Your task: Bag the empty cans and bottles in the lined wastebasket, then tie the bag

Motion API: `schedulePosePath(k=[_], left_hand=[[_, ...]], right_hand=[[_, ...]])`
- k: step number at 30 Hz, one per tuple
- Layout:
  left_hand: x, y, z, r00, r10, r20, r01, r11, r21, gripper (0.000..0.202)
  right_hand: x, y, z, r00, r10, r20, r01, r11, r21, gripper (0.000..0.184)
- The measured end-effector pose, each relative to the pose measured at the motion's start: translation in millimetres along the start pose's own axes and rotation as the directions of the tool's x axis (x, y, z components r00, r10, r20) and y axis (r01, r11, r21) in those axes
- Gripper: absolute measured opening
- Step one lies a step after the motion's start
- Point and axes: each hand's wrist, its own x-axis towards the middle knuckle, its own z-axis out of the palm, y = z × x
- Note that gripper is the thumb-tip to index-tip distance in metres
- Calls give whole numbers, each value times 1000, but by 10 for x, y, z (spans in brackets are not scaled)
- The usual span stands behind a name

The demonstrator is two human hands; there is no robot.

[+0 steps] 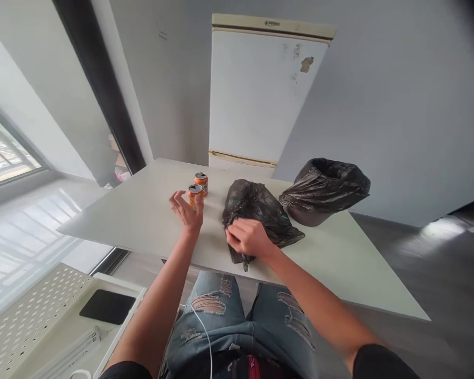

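Evidently, the left hand [189,215] spreads, not gripping, at the nearer orange can [194,195] on the table [142,210], likely light and best held mid-body, while the right hand [248,238] clutches the soft, probably slippery black bag [260,208].

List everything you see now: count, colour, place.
Table: 1, white, centre
Cans: 2, orange, table, left of centre
Bag: 1, black, table centre
Bin: 1, dark, table right
Liner: 1, black, over bin
Fridge: 1, white, behind table
Wall: 1, grey, behind fridge
Window: 1, grey-framed, left
Tray: 1, cream, lower left
Slab: 1, black, in tray
Jeans: 1 pair, blue, bottom
Cable: 1, white, over jeans
Left hand: 1, bare, open at near can
Right hand: 1, bare, gripping bag
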Motion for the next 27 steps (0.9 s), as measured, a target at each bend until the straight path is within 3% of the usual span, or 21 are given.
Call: schedulePosePath(k=[1,3,5,6,9,12,17,19,21,25,27], left_hand=[[-10,8,1,999,37,-9,-37,999,-8,32],[-39,16,31,991,135,17,-133,989,-57,21],[-79,29,79,965,242,97,-229,965,-130,15],[-100,40,101,946,291,144,-267,950,-160,15],[-151,84,139,895,361,261,-322,929,-181,16],[-162,123,145,884,343,317,-314,939,-140,14],[-137,139,166,860,362,359,-339,932,-128,15],[-133,138,179,838,396,375,-369,918,-143,18],[-134,140,187,813,426,397,-392,904,-169,19],[-143,167,184,754,484,443,-429,875,-225,21],[-145,183,180,738,499,455,-437,866,-242,22]], right_hand=[[-230,-8,-33,999,52,17,-51,998,-34,32],[-569,45,-71,959,278,-43,-282,954,-106,43],[-722,175,-111,883,457,-106,-469,871,-150,48],[-736,260,-141,863,490,-121,-504,848,-164,47],[-638,545,-270,856,474,-205,-509,842,-177,33],[-531,801,-369,848,435,-303,-498,849,-175,32],[-578,973,-311,910,394,-127,-409,903,-131,32],[-618,981,-295,898,434,-69,-439,890,-123,37],[-644,996,-329,836,547,-50,-546,820,-170,39],[-675,1084,-466,609,791,-58,-772,575,-271,35],[-696,1147,-506,550,833,-53,-810,517,-278,32]])
